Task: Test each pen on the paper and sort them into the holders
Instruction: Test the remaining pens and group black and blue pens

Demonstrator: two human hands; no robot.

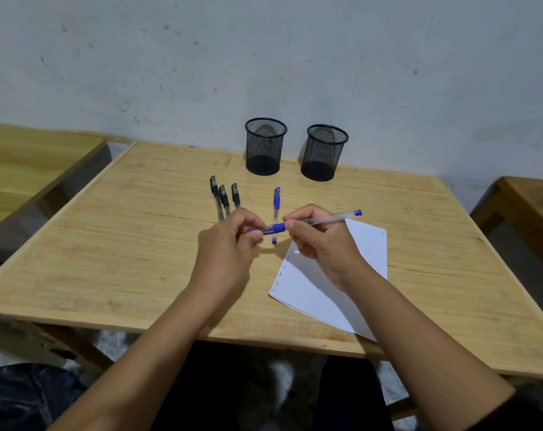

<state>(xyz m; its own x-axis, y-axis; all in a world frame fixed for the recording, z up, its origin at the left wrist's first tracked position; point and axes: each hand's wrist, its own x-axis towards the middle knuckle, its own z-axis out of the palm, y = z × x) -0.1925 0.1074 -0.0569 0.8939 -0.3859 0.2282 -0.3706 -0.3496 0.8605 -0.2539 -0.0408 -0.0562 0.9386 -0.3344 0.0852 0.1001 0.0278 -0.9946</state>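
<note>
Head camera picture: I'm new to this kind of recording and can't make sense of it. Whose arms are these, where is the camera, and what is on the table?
There is no machine here. A person wears one wide-angle camera on the head, looking forward and down, so the two bare arms are their own.

The left hand and right hand together hold a blue pen above the wooden table; the left fingers pinch the cap end, the right grips the barrel.

On the table lie three black pens side by side, another blue pen, and a white sheet of paper with small scribbles along its left edge. At the back stand two black mesh holders, both apparently empty.
</note>
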